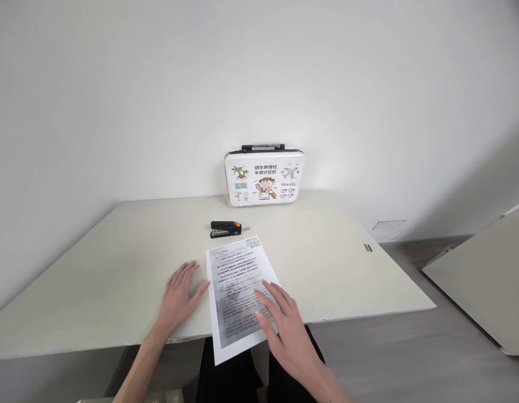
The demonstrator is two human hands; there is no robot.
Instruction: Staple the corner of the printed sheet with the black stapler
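A printed sheet of paper (238, 296) lies slightly turned on the table, its lower end jutting past the front edge over my lap. Whether more sheets lie under it I cannot tell. My left hand (181, 296) rests flat on the table just left of the paper, fingers spread, the thumb close to the paper's left edge. Over the paper's right side is my right hand (282, 324), fingers apart and holding nothing; its fingertips are on or just above the print. Beyond the paper's top edge lies a black stapler (225, 229) with an orange part, and a small grey strip (246, 228) beside it.
A white carry case (265, 178) with cartoon prints and a black handle stands against the wall at the back of the pale table (129, 252). Small grey staple strips (368, 247) lie near the table's right edge. A pale panel (481, 280) stands on the floor at right.
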